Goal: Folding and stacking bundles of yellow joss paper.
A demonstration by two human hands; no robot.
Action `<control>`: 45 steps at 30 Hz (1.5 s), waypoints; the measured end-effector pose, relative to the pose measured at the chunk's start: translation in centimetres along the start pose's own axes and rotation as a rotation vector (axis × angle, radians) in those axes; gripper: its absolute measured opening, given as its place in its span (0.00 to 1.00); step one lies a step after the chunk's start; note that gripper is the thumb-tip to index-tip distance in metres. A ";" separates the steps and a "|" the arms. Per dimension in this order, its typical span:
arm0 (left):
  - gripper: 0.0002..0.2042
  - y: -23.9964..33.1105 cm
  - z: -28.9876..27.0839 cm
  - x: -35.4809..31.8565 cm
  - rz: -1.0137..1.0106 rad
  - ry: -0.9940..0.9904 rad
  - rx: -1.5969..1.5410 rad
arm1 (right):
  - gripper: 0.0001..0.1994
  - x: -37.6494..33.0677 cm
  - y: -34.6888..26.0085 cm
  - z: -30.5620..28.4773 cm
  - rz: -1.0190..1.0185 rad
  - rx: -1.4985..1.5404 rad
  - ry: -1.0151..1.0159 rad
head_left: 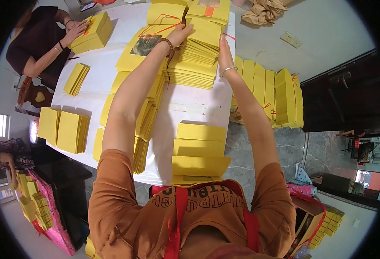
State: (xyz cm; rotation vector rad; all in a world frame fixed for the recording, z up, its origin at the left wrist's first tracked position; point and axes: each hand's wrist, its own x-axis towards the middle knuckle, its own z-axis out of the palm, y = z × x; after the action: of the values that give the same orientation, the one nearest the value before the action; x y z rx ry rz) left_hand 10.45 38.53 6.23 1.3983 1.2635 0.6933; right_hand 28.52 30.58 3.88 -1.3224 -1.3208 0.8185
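My left hand [180, 36] rests along the left side of a tall stack of folded yellow paper [198, 49] at the far end of the white table, its fingers stretched out and partly hidden behind the stack. On the stack's right side lies my right hand [225, 54], flat with fingers straight. Between them, the stack's sheets fan slightly at the near edge. Left of my left hand is a yellow paper bundle with a dark picture [146, 45], and above it runs a red cord [162, 26]. Close to my body lie several overlapping yellow folded pieces [200, 149].
Across the table a co-worker's hands [75, 31] rest on a yellow block [95, 36]. Smaller yellow stacks [72, 131] stand at the table's left edge. More yellow bundles tied with red cord [265, 90] stand beyond the right edge. Crumpled brown paper [264, 12] lies at the back.
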 end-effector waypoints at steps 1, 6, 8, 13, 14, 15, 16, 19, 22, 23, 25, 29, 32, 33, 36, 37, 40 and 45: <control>0.37 0.0 0.2 0.0 0.000 0.003 -0.003 | 0.35 0.0 0.0 0.0 -0.002 -0.001 -0.004; 0.42 0.4 0.7 -0.7 0.082 -0.017 -0.002 | 0.36 -0.6 0.9 0.0 0.072 0.087 -0.101; 0.43 1.0 0.7 -1.4 0.077 -0.063 0.016 | 0.36 -0.7 1.0 -0.2 0.081 0.063 -0.094; 0.45 0.2 0.9 -0.3 0.165 -0.045 -0.008 | 0.36 -0.3 1.6 -0.5 0.146 0.148 -0.056; 0.45 0.2 1.1 -0.3 0.153 -0.025 -0.027 | 0.36 -0.3 1.8 -0.6 0.171 0.149 -0.040; 0.45 0.3 1.1 -0.5 0.140 -0.002 -0.048 | 0.36 -0.5 1.5 -0.6 0.197 0.149 -0.027; 0.45 0.3 1.1 -0.6 0.138 -0.001 -0.049 | 0.36 -0.7 1.2 -0.6 0.198 0.148 -0.029; 0.44 0.0 1.1 -0.4 0.212 0.005 -0.095 | 0.34 -1.3 0.6 -0.9 0.110 0.127 -0.044; 0.43 -0.2 0.8 0.2 0.198 0.076 -0.046 | 0.34 -1.2 1.3 -1.2 0.073 0.127 -0.001; 0.43 -0.2 0.7 0.3 0.240 0.126 -0.030 | 0.34 -1.3 1.4 -1.5 0.075 0.110 0.023; 0.40 0.0 0.3 -0.5 0.309 0.221 0.031 | 0.37 -1.9 2.0 -2.4 0.202 0.147 0.043; 0.29 3.1 -3.6 -5.8 0.306 0.054 0.088 | 0.29 -4.9 0.3 -4.8 -0.012 0.085 -0.032; 0.24 5.0 -2.7 -13.1 0.378 0.030 -0.029 | 0.29 -9.5 -2.3 -7.3 0.020 0.143 -0.196; 0.23 4.5 -3.0 -14.1 0.312 -0.084 0.009 | 0.29 -10.9 -2.2 -8.2 0.050 0.142 -0.187; 0.25 3.8 -1.4 -20.7 0.273 -0.261 0.041 | 0.30 -16.7 -2.1 -10.8 0.137 0.200 -0.308; 0.25 2.9 -1.3 -22.6 0.256 -0.258 0.039 | 0.30 -18.6 -1.9 -11.0 0.161 0.197 -0.334; 0.30 -1.0 -0.5 -27.4 0.216 -0.487 0.167 | 0.32 -24.8 -1.4 -11.6 0.200 0.234 -0.363; 0.27 -5.0 1.1 -35.7 0.302 -0.392 0.076 | 0.31 -34.6 0.1 -11.1 0.187 0.324 -0.210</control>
State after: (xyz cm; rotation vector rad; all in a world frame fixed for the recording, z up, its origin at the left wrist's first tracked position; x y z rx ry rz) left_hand 0.39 4.00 9.39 1.7108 0.7862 0.5388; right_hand 33.66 -5.12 -0.70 -1.1345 -1.1728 1.2729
